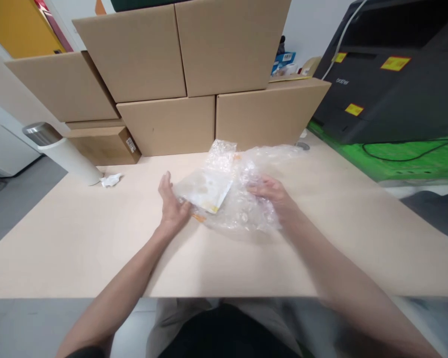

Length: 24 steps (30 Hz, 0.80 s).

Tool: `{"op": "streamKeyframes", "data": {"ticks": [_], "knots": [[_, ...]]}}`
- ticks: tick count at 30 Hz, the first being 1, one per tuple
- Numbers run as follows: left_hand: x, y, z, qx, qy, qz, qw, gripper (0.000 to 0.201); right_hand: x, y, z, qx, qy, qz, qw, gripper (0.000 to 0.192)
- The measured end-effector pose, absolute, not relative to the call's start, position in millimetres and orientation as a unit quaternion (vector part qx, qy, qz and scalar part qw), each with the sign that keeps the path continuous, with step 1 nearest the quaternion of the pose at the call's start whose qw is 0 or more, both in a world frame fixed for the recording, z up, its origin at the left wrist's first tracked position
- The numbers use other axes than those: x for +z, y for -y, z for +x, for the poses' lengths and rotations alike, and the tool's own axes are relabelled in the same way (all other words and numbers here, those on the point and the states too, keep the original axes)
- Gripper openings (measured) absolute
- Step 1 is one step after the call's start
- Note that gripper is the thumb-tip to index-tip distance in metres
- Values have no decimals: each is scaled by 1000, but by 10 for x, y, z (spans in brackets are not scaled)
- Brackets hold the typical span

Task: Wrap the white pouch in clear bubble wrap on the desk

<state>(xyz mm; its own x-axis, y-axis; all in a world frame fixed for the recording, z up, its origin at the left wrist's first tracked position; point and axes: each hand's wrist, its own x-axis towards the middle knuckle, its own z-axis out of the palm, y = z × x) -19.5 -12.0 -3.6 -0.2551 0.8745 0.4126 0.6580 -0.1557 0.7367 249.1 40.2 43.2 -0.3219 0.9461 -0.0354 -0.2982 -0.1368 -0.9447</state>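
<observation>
bare table edge [224, 291] nearest; left hand [170, 206] lies spread beside the pouch [205, 189], right hand [271, 191] presses bubble wrap [246, 209].

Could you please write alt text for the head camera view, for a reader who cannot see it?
A person's left hand and right hand press on crumpled bubble wrap around a flat white packet on a pale table, before stacked cardboard boxes.
</observation>
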Motion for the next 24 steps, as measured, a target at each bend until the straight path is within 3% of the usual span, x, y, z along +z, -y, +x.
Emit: {"op": "streamKeyframes", "data": {"ticks": [3,6,13,16,19,24], "knots": [[6,141,-303,345,-633,693,-11,51,422,-438,2516,658,472,-352,470,33],[68,138,-384,309,-650,695,7,31,406,-497,2553,650,474,-354,478,32],[91,257,-482,585,-646,439,220,28,490,-578,2718,636,462,-350,510,30],[106,531,-445,638,-611,322,342,32,499,-630,2807,625,472,-353,512,25],[168,930,-400,602,-629,249,424,31,506,-695,2894,623,473,-369,502,21],[388,1451,-413,369,-685,361,514,51,623,-743,3041,612,461,-425,483,26]]}}
